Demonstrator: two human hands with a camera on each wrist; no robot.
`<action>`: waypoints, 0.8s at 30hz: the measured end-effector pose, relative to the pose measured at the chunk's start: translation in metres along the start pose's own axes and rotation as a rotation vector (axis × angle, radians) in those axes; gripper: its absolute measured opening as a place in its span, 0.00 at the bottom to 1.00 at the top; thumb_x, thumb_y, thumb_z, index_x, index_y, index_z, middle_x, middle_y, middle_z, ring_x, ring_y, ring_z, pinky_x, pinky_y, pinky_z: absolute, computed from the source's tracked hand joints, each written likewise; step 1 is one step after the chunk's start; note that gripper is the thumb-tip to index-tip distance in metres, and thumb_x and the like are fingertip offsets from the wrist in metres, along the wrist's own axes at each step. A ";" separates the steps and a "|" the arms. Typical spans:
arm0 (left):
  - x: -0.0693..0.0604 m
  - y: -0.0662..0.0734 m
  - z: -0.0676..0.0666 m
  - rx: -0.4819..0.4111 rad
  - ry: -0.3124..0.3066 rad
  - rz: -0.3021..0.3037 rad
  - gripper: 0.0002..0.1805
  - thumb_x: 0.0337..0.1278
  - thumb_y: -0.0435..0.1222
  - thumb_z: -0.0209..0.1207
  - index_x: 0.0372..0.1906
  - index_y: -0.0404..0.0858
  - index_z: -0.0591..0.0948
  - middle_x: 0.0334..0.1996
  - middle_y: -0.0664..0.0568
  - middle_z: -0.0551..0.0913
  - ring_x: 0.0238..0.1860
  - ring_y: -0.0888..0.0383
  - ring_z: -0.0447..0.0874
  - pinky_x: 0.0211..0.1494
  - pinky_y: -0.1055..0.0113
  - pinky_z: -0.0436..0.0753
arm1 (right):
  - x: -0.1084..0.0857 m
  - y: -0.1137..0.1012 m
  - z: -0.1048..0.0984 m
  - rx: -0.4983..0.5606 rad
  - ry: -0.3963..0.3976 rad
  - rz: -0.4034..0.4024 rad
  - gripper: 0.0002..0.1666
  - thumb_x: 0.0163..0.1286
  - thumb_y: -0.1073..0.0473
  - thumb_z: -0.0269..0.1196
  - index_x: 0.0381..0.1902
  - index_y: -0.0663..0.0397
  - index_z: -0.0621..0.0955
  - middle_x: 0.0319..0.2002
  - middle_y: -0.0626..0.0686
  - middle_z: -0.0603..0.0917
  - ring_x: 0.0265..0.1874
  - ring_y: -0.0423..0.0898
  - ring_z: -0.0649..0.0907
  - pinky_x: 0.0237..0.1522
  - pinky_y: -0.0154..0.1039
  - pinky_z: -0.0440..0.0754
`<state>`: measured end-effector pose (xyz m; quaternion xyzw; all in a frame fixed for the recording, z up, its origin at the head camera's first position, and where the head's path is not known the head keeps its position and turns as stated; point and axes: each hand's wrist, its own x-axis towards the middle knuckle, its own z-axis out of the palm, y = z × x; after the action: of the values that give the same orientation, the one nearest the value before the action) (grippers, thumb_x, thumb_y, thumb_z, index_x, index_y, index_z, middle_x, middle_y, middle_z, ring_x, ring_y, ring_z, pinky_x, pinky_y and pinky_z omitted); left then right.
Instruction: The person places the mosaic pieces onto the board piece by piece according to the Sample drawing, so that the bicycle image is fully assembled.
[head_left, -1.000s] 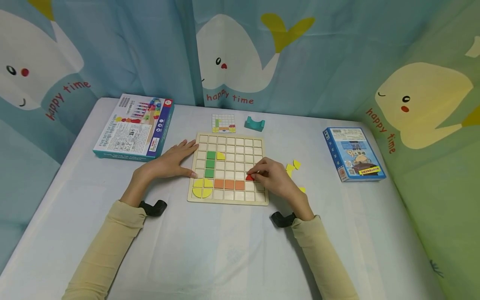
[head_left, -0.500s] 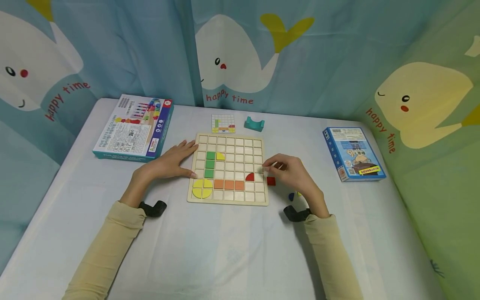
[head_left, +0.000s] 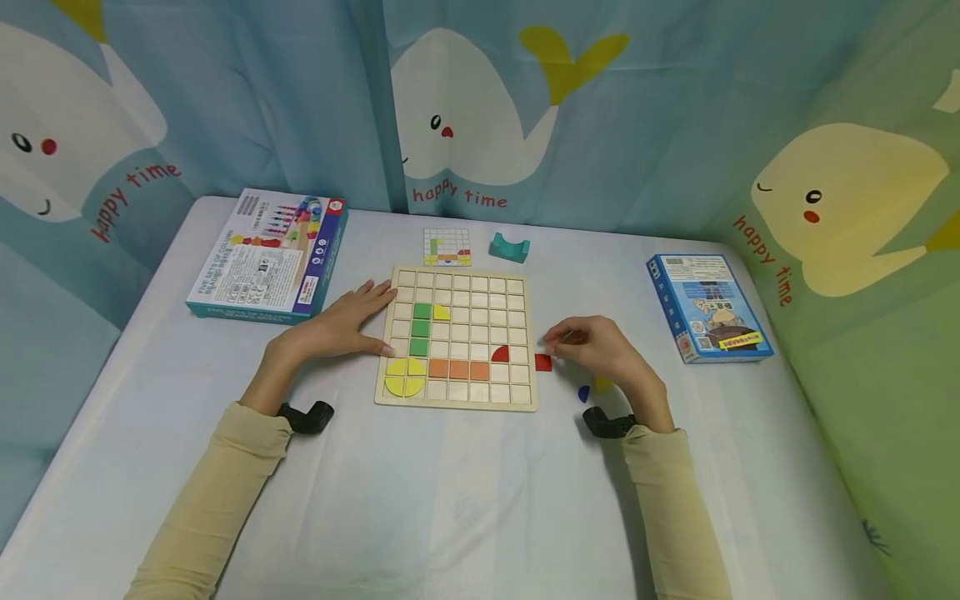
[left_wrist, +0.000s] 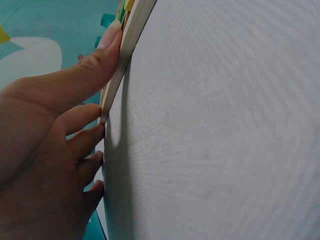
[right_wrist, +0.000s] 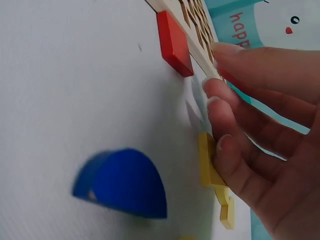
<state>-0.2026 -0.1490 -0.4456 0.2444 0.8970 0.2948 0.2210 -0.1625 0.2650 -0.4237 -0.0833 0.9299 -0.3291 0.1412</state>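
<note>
My left hand lies with spread fingers against the left edge of a wooden grid board. Its thumb touches the board's side in the left wrist view. A red quarter-circle sits in a right-hand cell. Just off the board's right edge, my right hand hovers with loosely bent fingers; the right wrist view shows nothing between thumb and fingertips. Below those fingertips lies a red square block. Nearer the wrist are a blue half-round block and yellow blocks, partly hidden by the hand.
Green squares, orange squares and yellow quarter-circles fill some cells. Behind the board are a pattern card and a teal stand. Boxes stand at left and right.
My right hand has let go of the red quarter-circle on the board and moved right, off the board, uncovering the red square and the blue block. My left hand has stayed put.
</note>
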 end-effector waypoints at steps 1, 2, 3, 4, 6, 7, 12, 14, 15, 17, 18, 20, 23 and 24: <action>0.000 0.000 0.000 -0.001 0.000 0.000 0.56 0.61 0.50 0.69 0.84 0.40 0.49 0.85 0.44 0.43 0.84 0.40 0.32 0.85 0.42 0.35 | 0.000 0.001 0.000 0.000 -0.010 0.001 0.11 0.68 0.60 0.70 0.47 0.56 0.89 0.42 0.56 0.88 0.38 0.50 0.82 0.39 0.35 0.82; 0.000 0.000 0.000 -0.002 -0.001 -0.001 0.56 0.61 0.50 0.69 0.84 0.40 0.49 0.85 0.44 0.43 0.84 0.40 0.31 0.85 0.42 0.35 | 0.000 0.002 0.000 0.003 -0.022 0.006 0.11 0.67 0.61 0.71 0.47 0.56 0.89 0.42 0.56 0.88 0.38 0.50 0.81 0.40 0.35 0.81; 0.000 0.000 0.000 -0.003 -0.002 -0.001 0.56 0.61 0.50 0.69 0.84 0.40 0.49 0.85 0.44 0.43 0.84 0.40 0.31 0.85 0.42 0.35 | 0.000 0.003 -0.001 0.008 -0.038 0.002 0.12 0.67 0.61 0.71 0.48 0.56 0.89 0.42 0.56 0.87 0.38 0.50 0.81 0.40 0.35 0.81; -0.001 0.000 -0.001 -0.004 -0.002 -0.003 0.56 0.60 0.50 0.69 0.84 0.40 0.49 0.85 0.44 0.42 0.84 0.40 0.31 0.85 0.42 0.35 | 0.000 0.003 0.000 0.012 -0.053 0.000 0.13 0.66 0.62 0.72 0.48 0.56 0.88 0.42 0.56 0.87 0.38 0.50 0.81 0.40 0.36 0.81; -0.001 0.000 -0.001 -0.006 -0.003 -0.005 0.56 0.60 0.50 0.70 0.84 0.40 0.49 0.85 0.44 0.42 0.84 0.40 0.31 0.85 0.42 0.35 | 0.000 0.004 0.000 0.017 -0.082 -0.005 0.15 0.64 0.63 0.73 0.49 0.57 0.88 0.42 0.56 0.86 0.38 0.49 0.80 0.40 0.36 0.80; -0.001 0.000 -0.001 -0.007 -0.003 -0.006 0.56 0.60 0.50 0.70 0.84 0.40 0.49 0.85 0.44 0.42 0.84 0.40 0.31 0.85 0.42 0.35 | -0.001 0.004 0.000 0.020 -0.096 -0.010 0.16 0.64 0.63 0.73 0.49 0.57 0.87 0.42 0.56 0.86 0.38 0.49 0.79 0.41 0.37 0.80; 0.000 0.000 0.000 -0.004 -0.001 -0.004 0.56 0.60 0.50 0.69 0.84 0.40 0.49 0.85 0.44 0.42 0.84 0.40 0.31 0.85 0.42 0.35 | -0.001 0.003 0.002 0.005 -0.120 -0.031 0.18 0.61 0.62 0.76 0.49 0.57 0.86 0.40 0.55 0.83 0.37 0.48 0.76 0.39 0.37 0.77; 0.000 0.000 0.000 -0.002 0.000 -0.003 0.56 0.61 0.50 0.69 0.84 0.40 0.49 0.85 0.44 0.42 0.84 0.41 0.31 0.85 0.42 0.35 | -0.002 0.001 0.002 -0.009 -0.119 -0.041 0.17 0.61 0.63 0.76 0.49 0.57 0.86 0.39 0.55 0.82 0.37 0.49 0.75 0.38 0.37 0.76; 0.000 0.000 0.000 -0.001 0.000 -0.003 0.56 0.61 0.50 0.69 0.84 0.40 0.49 0.85 0.44 0.42 0.84 0.41 0.31 0.85 0.42 0.35 | -0.002 0.001 0.003 -0.015 -0.118 -0.045 0.17 0.61 0.64 0.75 0.48 0.58 0.86 0.39 0.55 0.81 0.37 0.49 0.75 0.38 0.38 0.76; 0.000 0.000 0.000 0.000 -0.002 -0.002 0.56 0.61 0.50 0.69 0.84 0.40 0.49 0.85 0.45 0.42 0.84 0.41 0.31 0.85 0.42 0.35 | -0.002 0.000 0.003 -0.023 -0.113 -0.048 0.17 0.61 0.65 0.75 0.48 0.58 0.86 0.38 0.55 0.81 0.37 0.49 0.75 0.38 0.38 0.75; 0.000 0.000 0.000 -0.001 -0.002 -0.003 0.56 0.61 0.50 0.69 0.84 0.40 0.49 0.85 0.45 0.42 0.84 0.41 0.31 0.85 0.42 0.35 | -0.002 0.000 0.003 -0.025 -0.113 -0.051 0.16 0.61 0.65 0.75 0.47 0.58 0.85 0.39 0.55 0.81 0.37 0.49 0.75 0.39 0.39 0.75; 0.000 0.001 0.000 -0.002 -0.002 0.000 0.56 0.61 0.50 0.69 0.84 0.40 0.49 0.85 0.45 0.42 0.84 0.41 0.31 0.85 0.42 0.35 | -0.002 0.000 0.004 -0.026 -0.112 -0.048 0.16 0.61 0.65 0.75 0.46 0.59 0.85 0.39 0.55 0.81 0.38 0.49 0.75 0.40 0.39 0.76; 0.000 0.001 0.000 -0.005 -0.001 0.000 0.56 0.61 0.50 0.69 0.84 0.40 0.49 0.85 0.44 0.42 0.84 0.41 0.31 0.85 0.42 0.35 | -0.001 0.000 0.006 -0.022 -0.116 -0.039 0.15 0.62 0.65 0.75 0.45 0.59 0.83 0.39 0.55 0.82 0.38 0.49 0.76 0.42 0.40 0.77; 0.000 0.001 0.000 -0.005 0.000 -0.001 0.56 0.61 0.50 0.69 0.84 0.40 0.49 0.85 0.44 0.43 0.84 0.41 0.31 0.85 0.42 0.35 | 0.000 0.000 0.006 -0.022 -0.117 -0.036 0.14 0.62 0.65 0.74 0.45 0.59 0.83 0.40 0.55 0.82 0.39 0.50 0.76 0.43 0.41 0.78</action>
<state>-0.2020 -0.1485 -0.4445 0.2433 0.8964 0.2967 0.2218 -0.1605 0.2614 -0.4284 -0.1206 0.9220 -0.3161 0.1883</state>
